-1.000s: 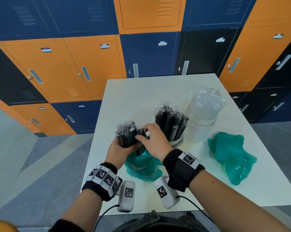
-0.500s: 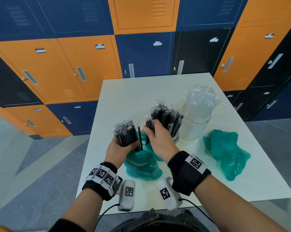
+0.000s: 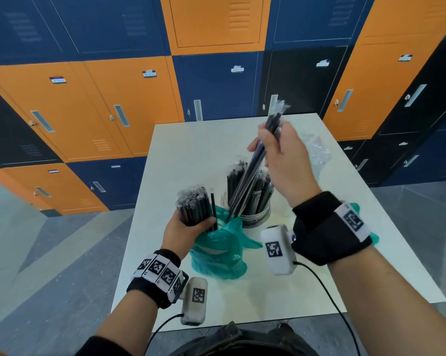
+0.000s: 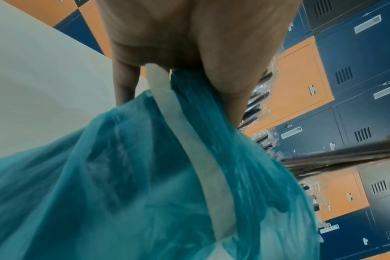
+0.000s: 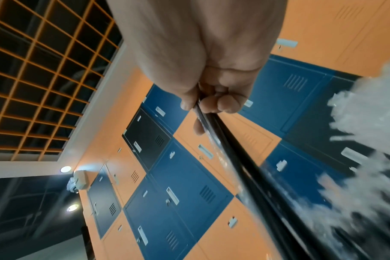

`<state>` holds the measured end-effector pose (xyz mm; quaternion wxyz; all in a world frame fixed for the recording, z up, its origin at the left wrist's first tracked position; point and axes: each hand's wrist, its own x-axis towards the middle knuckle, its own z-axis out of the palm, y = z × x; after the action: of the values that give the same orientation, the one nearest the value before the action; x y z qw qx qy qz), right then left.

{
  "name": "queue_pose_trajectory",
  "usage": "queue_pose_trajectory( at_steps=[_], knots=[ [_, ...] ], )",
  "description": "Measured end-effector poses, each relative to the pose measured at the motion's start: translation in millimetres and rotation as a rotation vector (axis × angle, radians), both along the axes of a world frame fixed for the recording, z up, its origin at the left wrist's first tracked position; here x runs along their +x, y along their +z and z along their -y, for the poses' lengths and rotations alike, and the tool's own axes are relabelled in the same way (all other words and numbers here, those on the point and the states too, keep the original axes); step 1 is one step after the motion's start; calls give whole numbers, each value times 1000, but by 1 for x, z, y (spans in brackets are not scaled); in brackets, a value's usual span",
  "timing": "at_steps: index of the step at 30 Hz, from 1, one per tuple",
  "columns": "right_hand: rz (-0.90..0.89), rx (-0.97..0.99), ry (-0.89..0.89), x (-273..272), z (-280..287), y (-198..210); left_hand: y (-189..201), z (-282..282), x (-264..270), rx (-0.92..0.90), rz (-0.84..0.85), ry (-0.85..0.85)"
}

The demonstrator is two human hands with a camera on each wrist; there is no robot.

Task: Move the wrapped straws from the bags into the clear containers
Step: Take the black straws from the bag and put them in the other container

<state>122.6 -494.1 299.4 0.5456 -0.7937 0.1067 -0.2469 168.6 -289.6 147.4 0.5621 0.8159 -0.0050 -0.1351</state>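
Observation:
My left hand (image 3: 188, 228) grips a bundle of black wrapped straws (image 3: 194, 208) that stands up out of a teal plastic bag (image 3: 216, 255) near the table's front. In the left wrist view the same teal bag (image 4: 145, 176) fills the picture below my palm. My right hand (image 3: 278, 152) is raised over the table and grips a few black wrapped straws (image 3: 252, 165), whose lower ends slant down toward the bag's mouth. Behind the bag stands a clear container (image 3: 255, 217) packed with upright black straws. In the right wrist view my fingers (image 5: 220, 103) curl round the black straws (image 5: 245, 167).
A second clear container (image 3: 317, 152) holding clear-wrapped straws stands behind my right hand. Another teal bag (image 3: 370, 237) lies at the right, mostly hidden by my right wrist. The white table (image 3: 196, 155) backs onto orange and blue lockers (image 3: 114, 111).
My right hand has lifted up and away from the bag with a few black straws pulled out of the bundle. The left hand still holds the bundle in place.

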Motion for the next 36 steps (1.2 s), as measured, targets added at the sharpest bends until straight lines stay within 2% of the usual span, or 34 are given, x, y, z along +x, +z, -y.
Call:
queue_pose_trajectory(
  at_steps=[4, 7, 11, 13, 15, 18, 22, 25, 28, 32, 36],
  knots=[
    [134, -40, -99, 0, 17, 17, 1, 1, 0, 1, 5, 0],
    [89, -90, -117, -1, 24, 12, 1, 1, 0, 1, 4, 0],
    [-161, -146, -62, -2, 23, -28, 2, 1, 0, -1, -9, 1],
    [-266, -340, -104, -5, 21, -57, 2, 1, 0, -4, -16, 7],
    [-265, -517, -170, -8, 17, -86, 3, 1, 0, -2, -16, 11],
    [-214, -613, -258, -12, 12, -109, 4, 2, -1, 7, -11, 9],
    [-154, -664, -269, -11, 13, -108, 5, 1, -2, 10, -8, 6],
    [-80, -658, -150, -9, 17, -101, 4, 0, -1, 14, -7, 7],
    [-156, -835, -24, -4, 16, -109, 4, 0, -1, 9, -7, 7],
    [-268, -1029, -74, -8, 15, -125, 3, -1, -1, -9, -10, 6],
    [-234, -1019, -128, -8, 13, -113, 2, -3, 0, -11, -8, 17]
  ],
)
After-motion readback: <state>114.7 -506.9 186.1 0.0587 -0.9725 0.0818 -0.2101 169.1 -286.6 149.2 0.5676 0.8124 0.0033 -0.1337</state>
